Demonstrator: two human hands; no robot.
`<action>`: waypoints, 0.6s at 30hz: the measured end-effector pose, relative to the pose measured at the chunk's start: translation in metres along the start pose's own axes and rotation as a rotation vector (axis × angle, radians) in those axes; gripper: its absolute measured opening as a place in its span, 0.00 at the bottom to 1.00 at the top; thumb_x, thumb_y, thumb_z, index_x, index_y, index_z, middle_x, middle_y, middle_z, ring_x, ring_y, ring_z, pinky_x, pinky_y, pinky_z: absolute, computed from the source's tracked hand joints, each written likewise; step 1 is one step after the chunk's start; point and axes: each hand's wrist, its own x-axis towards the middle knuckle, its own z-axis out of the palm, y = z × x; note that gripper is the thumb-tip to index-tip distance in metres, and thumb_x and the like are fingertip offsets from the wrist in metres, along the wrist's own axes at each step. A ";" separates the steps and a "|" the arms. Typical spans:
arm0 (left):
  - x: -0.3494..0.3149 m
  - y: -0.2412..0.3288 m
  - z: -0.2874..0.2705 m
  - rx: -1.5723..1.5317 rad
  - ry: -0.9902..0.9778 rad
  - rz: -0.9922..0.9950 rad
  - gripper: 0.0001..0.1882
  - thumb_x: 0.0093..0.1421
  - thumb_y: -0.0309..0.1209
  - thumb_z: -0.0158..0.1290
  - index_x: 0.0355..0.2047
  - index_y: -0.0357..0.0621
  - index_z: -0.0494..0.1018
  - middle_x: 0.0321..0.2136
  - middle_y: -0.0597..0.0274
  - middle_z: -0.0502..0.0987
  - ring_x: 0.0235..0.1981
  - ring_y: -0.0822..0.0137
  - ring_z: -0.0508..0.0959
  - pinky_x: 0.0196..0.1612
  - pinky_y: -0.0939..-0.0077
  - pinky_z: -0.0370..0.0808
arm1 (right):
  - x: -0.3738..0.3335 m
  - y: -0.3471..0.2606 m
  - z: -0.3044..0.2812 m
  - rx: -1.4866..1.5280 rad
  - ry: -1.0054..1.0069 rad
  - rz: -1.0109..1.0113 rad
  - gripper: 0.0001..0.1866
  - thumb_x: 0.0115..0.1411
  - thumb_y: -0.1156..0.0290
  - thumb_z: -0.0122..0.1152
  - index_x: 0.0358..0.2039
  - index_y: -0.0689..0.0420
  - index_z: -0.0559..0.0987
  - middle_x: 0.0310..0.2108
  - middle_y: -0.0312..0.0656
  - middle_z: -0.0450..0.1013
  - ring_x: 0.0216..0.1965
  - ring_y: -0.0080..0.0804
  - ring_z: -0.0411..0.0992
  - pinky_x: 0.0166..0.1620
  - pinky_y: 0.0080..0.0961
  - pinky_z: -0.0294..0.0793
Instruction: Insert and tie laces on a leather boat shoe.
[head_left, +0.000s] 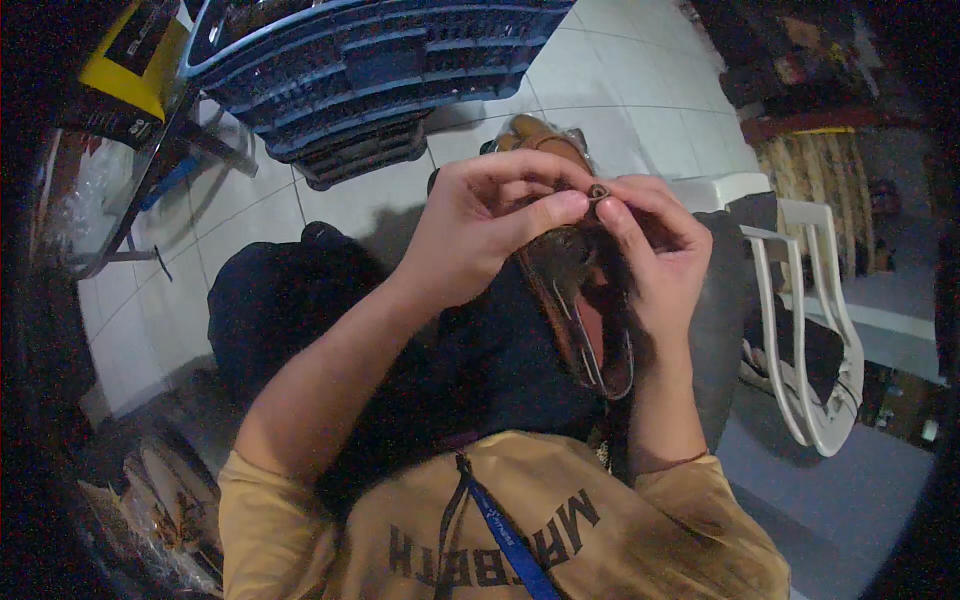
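Observation:
Above my lap, my left hand [488, 218] and my right hand [662, 245] meet fingertip to fingertip. Between their thumbs and forefingers they pinch a small dark curled strip [599, 191]; whether it joins the shoe below is hidden by the fingers. A dark brown shoe [556, 262] with a reddish inside lies on my lap under the hands, its looped edge toward my body. Just beyond my fingers is a tan shoe-shaped piece [548, 137] with clear plastic around it.
A blue plastic crate [375, 70] stands ahead on the tiled floor [640, 75], above a darker crate [350, 150]. A yellow and black box [135, 70] is at far left. On the right stands a white plastic chair [835, 385]. A blue lanyard [510, 540] hangs on my chest.

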 end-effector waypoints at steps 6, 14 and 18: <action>0.000 -0.007 0.001 -0.091 -0.073 0.120 0.14 0.64 0.19 0.61 0.50 0.34 0.76 0.43 0.61 0.80 0.45 0.75 0.80 0.48 0.83 0.77 | 0.001 -0.002 0.001 0.027 0.006 0.043 0.08 0.58 0.78 0.71 0.39 0.62 0.87 0.38 0.42 0.82 0.42 0.30 0.78 0.49 0.25 0.74; 0.002 -0.013 0.000 -0.027 -0.144 0.130 0.16 0.63 0.17 0.60 0.50 0.36 0.70 0.45 0.62 0.75 0.49 0.73 0.78 0.52 0.80 0.75 | 0.008 -0.014 -0.008 -0.106 -0.107 -0.018 0.08 0.56 0.78 0.72 0.38 0.61 0.87 0.37 0.41 0.82 0.40 0.27 0.77 0.46 0.24 0.74; 0.000 -0.005 0.002 0.016 -0.185 0.156 0.17 0.64 0.16 0.59 0.51 0.38 0.69 0.46 0.62 0.74 0.47 0.74 0.76 0.50 0.82 0.73 | 0.008 -0.016 -0.010 -0.050 -0.083 0.029 0.08 0.55 0.79 0.72 0.37 0.61 0.87 0.36 0.41 0.82 0.39 0.27 0.77 0.46 0.23 0.74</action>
